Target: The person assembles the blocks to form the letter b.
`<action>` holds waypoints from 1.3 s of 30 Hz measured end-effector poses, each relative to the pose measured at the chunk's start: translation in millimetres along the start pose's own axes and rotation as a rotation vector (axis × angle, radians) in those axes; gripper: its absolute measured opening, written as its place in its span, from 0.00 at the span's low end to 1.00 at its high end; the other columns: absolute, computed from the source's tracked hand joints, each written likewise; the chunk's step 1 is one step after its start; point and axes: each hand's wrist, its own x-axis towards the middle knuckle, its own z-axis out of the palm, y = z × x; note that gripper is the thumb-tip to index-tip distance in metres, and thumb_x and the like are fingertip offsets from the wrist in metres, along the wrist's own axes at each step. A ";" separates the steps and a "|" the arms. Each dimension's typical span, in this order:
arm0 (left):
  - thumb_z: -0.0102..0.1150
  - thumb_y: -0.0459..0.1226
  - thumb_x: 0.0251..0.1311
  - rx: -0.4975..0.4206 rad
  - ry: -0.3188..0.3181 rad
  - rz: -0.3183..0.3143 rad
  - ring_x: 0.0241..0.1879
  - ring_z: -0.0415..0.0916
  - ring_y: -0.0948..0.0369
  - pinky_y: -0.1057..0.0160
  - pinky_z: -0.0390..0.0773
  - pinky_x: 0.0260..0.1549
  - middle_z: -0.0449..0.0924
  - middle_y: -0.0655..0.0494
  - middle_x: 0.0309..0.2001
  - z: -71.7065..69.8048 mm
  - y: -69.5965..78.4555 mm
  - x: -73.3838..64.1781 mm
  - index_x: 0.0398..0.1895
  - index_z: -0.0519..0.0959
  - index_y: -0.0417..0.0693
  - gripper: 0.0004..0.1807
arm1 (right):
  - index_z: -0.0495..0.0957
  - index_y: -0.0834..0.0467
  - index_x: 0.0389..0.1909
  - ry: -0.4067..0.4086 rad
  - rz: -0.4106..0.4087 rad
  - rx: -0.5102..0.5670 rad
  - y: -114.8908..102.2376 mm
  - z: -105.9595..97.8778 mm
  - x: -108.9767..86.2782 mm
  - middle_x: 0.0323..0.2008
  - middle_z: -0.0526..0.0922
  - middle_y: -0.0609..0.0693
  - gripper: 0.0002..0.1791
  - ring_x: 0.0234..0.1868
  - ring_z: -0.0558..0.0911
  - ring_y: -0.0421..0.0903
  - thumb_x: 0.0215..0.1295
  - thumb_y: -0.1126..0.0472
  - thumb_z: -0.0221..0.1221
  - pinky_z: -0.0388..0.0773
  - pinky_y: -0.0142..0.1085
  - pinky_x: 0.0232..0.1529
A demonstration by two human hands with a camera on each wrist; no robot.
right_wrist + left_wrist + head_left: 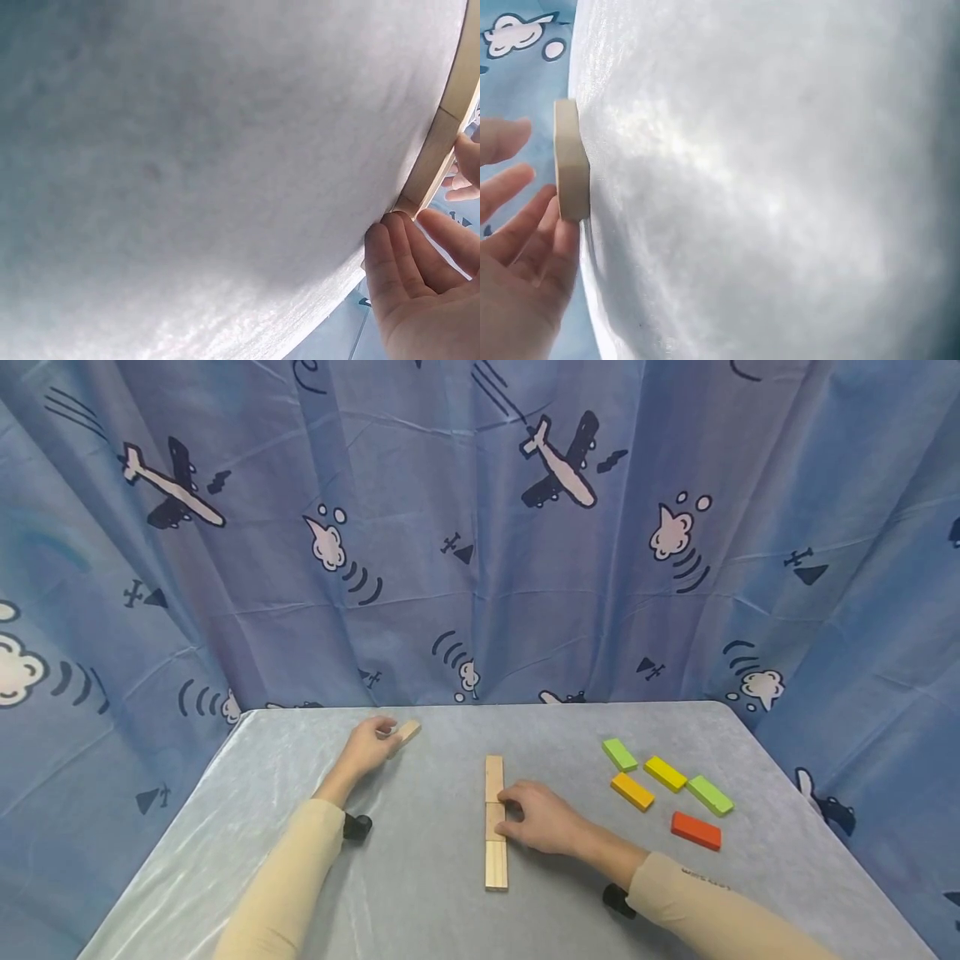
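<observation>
At the back left, my left hand [367, 747] is beside a plain wooden block [408, 731]. In the left wrist view its lower fingertips touch the block [573, 169], while the thumb and index finger stay apart from it. Three plain wooden blocks lie end to end in a straight row in the middle of the table. My right hand [542, 817] rests with thumb and fingertips at the right edge of the middle block [494, 821]. In the right wrist view my fingertips [397, 225] sit low along the row [431, 161].
On the right lie two green blocks [709, 795], a yellow block [665, 773], an orange block [632, 792] and a red block [696, 831]. A pale cloth covers the table [420, 877]. Behind it hangs a blue patterned curtain [420, 527].
</observation>
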 end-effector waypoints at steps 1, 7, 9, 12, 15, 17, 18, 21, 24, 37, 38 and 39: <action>0.60 0.34 0.65 -0.005 -0.006 0.000 0.57 0.78 0.39 0.44 0.78 0.56 0.77 0.31 0.57 0.2 0.3 0.2 0.62 0.76 0.32 0.24 | 0.80 0.65 0.58 0.001 0.002 0.000 0.4 0.1 -0.3 0.46 0.82 0.50 0.25 0.46 0.78 0.44 0.63 0.57 0.70 0.78 0.46 0.50; 0.67 0.35 0.57 -0.016 -0.100 -0.011 0.59 0.75 0.39 0.44 0.74 0.60 0.74 0.30 0.60 0.6 1.3 4.4 0.66 0.71 0.31 0.33 | 0.80 0.65 0.58 0.005 -0.001 0.007 0.6 -0.5 -1.5 0.48 0.82 0.52 0.25 0.48 0.79 0.47 0.63 0.57 0.69 0.78 0.48 0.52; 0.71 0.36 0.53 0.019 -0.135 -0.001 0.60 0.73 0.39 0.43 0.71 0.62 0.73 0.30 0.62 0.3 0.9 6.3 0.67 0.70 0.30 0.38 | 0.80 0.65 0.58 0.004 -0.004 0.007 0.5 -0.8 -1.7 0.49 0.82 0.52 0.25 0.49 0.79 0.47 0.63 0.57 0.69 0.78 0.48 0.53; 0.75 0.37 0.51 0.068 -0.174 0.009 0.65 0.69 0.39 0.43 0.67 0.67 0.70 0.30 0.66 -0.9 -1.6 8.3 0.70 0.67 0.29 0.44 | 0.80 0.65 0.58 -0.001 -0.003 0.003 -0.1 0.0 -0.9 0.50 0.83 0.52 0.25 0.50 0.80 0.48 0.63 0.57 0.69 0.78 0.49 0.54; 0.76 0.39 0.52 0.096 -0.201 -0.003 0.70 0.62 0.38 0.42 0.60 0.71 0.65 0.31 0.70 -2.0 -3.2 9.7 0.72 0.63 0.29 0.47 | 0.80 0.65 0.58 -0.003 -0.001 -0.004 -0.1 1.1 -0.2 0.50 0.83 0.53 0.25 0.52 0.80 0.49 0.63 0.57 0.70 0.78 0.49 0.55; 0.76 0.40 0.52 0.109 -0.215 -0.023 0.73 0.57 0.38 0.41 0.57 0.72 0.61 0.32 0.73 -2.5 -3.1 10.4 0.74 0.61 0.31 0.49 | 0.80 0.65 0.58 -0.004 -0.003 -0.005 -0.1 1.8 0.1 0.50 0.83 0.53 0.25 0.52 0.80 0.49 0.63 0.57 0.70 0.78 0.49 0.55; 0.76 0.41 0.52 0.111 -0.221 -0.032 0.74 0.56 0.38 0.41 0.56 0.73 0.59 0.32 0.74 -2.8 -2.7 10.8 0.75 0.60 0.32 0.50 | 0.80 0.64 0.58 -0.004 -0.004 -0.006 0.1 2.2 0.2 0.50 0.83 0.53 0.25 0.52 0.80 0.49 0.63 0.56 0.70 0.78 0.49 0.56; 0.76 0.41 0.53 0.100 -0.240 -0.046 0.76 0.52 0.38 0.41 0.53 0.74 0.55 0.33 0.76 -2.4 -1.0 12.6 0.77 0.57 0.34 0.53 | 0.80 0.64 0.58 0.000 -0.003 0.000 0.4 2.7 0.4 0.50 0.83 0.52 0.25 0.53 0.80 0.50 0.62 0.56 0.70 0.77 0.49 0.56; 0.76 0.42 0.53 0.092 -0.254 -0.034 0.76 0.51 0.39 0.42 0.52 0.74 0.54 0.33 0.77 -1.2 0.1 15.7 0.78 0.54 0.34 0.55 | 0.80 0.64 0.58 0.002 0.004 -0.001 0.4 2.7 0.5 0.51 0.83 0.52 0.25 0.54 0.80 0.50 0.63 0.56 0.70 0.77 0.49 0.57; 0.78 0.42 0.50 0.095 -0.249 -0.024 0.75 0.54 0.39 0.43 0.54 0.74 0.56 0.34 0.76 3.5 1.0 22.2 0.78 0.55 0.35 0.56 | 0.80 0.64 0.58 -0.003 0.010 -0.010 0.6 2.2 -0.4 0.50 0.83 0.52 0.25 0.53 0.80 0.50 0.63 0.56 0.70 0.77 0.49 0.57; 0.78 0.42 0.50 0.099 -0.243 -0.022 0.74 0.55 0.39 0.43 0.55 0.73 0.56 0.34 0.76 4.1 1.6 22.9 0.78 0.55 0.34 0.56 | 0.80 0.64 0.58 -0.002 0.006 -0.011 1.0 1.9 -0.6 0.51 0.83 0.52 0.25 0.54 0.80 0.50 0.63 0.56 0.70 0.77 0.49 0.57; 0.78 0.42 0.49 0.104 -0.236 -0.017 0.74 0.56 0.39 0.43 0.55 0.73 0.57 0.33 0.75 4.5 2.4 23.5 0.77 0.56 0.33 0.56 | 0.80 0.64 0.58 -0.002 0.004 -0.011 1.4 1.6 -0.8 0.51 0.83 0.52 0.25 0.54 0.80 0.50 0.63 0.56 0.70 0.77 0.49 0.57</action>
